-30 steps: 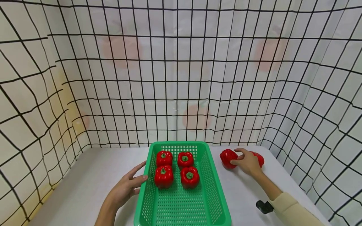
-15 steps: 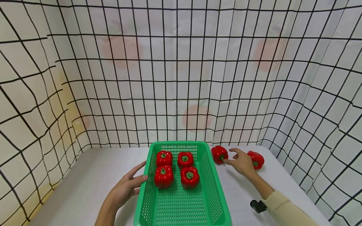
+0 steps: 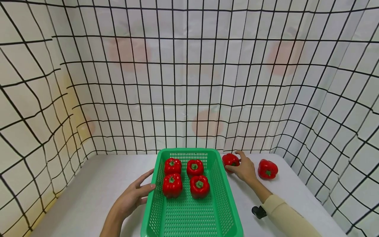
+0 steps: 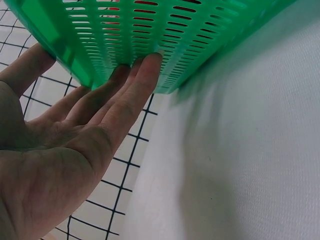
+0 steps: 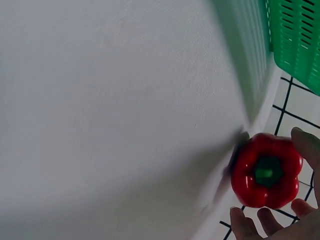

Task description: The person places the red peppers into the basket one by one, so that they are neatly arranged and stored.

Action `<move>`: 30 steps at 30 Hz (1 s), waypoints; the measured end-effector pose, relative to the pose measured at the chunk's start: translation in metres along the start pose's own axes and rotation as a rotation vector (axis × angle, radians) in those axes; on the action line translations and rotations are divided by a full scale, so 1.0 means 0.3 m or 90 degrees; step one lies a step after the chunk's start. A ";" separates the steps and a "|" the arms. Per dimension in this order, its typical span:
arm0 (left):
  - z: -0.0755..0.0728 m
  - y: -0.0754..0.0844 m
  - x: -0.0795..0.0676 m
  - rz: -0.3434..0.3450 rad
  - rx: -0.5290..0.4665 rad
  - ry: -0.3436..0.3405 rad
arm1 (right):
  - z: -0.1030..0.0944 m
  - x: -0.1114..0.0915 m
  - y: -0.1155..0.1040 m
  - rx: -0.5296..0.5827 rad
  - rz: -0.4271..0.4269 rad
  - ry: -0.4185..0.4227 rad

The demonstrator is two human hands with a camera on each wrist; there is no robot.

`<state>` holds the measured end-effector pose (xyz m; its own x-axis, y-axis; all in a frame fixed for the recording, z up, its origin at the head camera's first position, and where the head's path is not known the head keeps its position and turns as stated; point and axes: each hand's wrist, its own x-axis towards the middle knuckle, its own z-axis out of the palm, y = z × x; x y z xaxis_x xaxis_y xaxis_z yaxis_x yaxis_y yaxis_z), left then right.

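Observation:
My left hand [image 3: 130, 199] rests against the left side of a green plastic basket [image 3: 221, 194]. Its fingers are extended along the slotted wall in the left wrist view, the thumb near the rim. Just outside the basket's right side, my right hand [image 3: 245, 168] holds a red bell pepper [image 3: 229, 159] between thumb and fingers. In the right wrist view that bell pepper [image 5: 250, 180] shows its green stem end, with the thumb on one side and fingertips at the opposite edge. Inside the basket several red bell peppers stand stem up in its far left part.
Another red bell pepper [image 3: 267, 169] lies on the white table [image 3: 88, 194] right of my right hand. A black device [image 3: 259, 212] sits at the right wrist. Black netting [image 3: 189, 95] over white walls encloses the table at the back and sides.
The right-hand pepper has moved left, up beside the basket. My right hand has followed it and now has its thumb and fingers around it. The left hand and basket stay put.

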<state>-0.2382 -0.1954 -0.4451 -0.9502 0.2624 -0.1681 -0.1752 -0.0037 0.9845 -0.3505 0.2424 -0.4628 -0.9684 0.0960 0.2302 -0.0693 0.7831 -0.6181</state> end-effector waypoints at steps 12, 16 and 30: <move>0.004 -0.003 0.003 0.005 -0.001 -0.009 | 0.029 0.004 -0.010 -0.010 0.017 0.015; 0.002 -0.005 0.004 0.007 0.001 -0.010 | 0.025 -0.006 -0.012 -0.006 0.017 0.017; -0.006 -0.005 -0.002 0.008 -0.002 -0.019 | -0.054 -0.065 -0.033 0.002 0.035 0.017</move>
<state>-0.2379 -0.1974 -0.4464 -0.9439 0.2917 -0.1547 -0.1646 -0.0098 0.9863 -0.3271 0.2428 -0.4488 -0.9639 0.1552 0.2162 -0.0171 0.7747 -0.6322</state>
